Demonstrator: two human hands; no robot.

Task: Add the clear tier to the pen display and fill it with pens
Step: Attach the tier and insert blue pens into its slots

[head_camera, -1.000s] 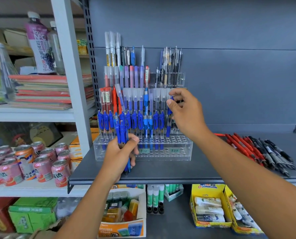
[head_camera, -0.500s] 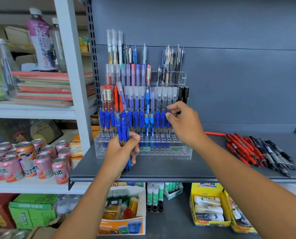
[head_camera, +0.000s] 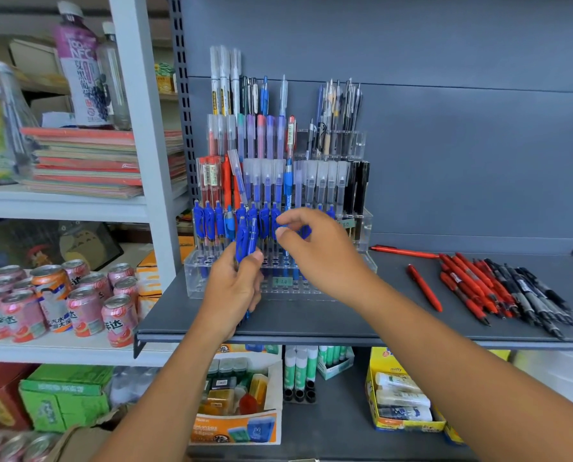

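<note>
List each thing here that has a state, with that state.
left hand, gripping the blue pen bundle
right hand, fingers curled at the front row; grip unclear
clear tier, on the shelf, partly filled with standing blue pens
red and black pens, lying loose on the shelf
juice bottle, upright, capped
soda cans, upright

In our left hand point(head_camera: 231, 288), blue pens point(head_camera: 246, 238) match the blue front row of the clear display point(head_camera: 191, 278), which we see backed by red, purple, frosted white and black rows. On the dark grey shelf point(head_camera: 345, 318), red pens point(head_camera: 465, 285) lie beside black-and-grey pens point(head_camera: 531, 295). Around them we note pink cans point(head_camera: 118, 318), one orange can point(head_camera: 50, 295), a purple-labelled bottle point(head_camera: 81, 78), green cartons point(head_camera: 65, 395) and a yellow box point(head_camera: 401, 391).
</note>
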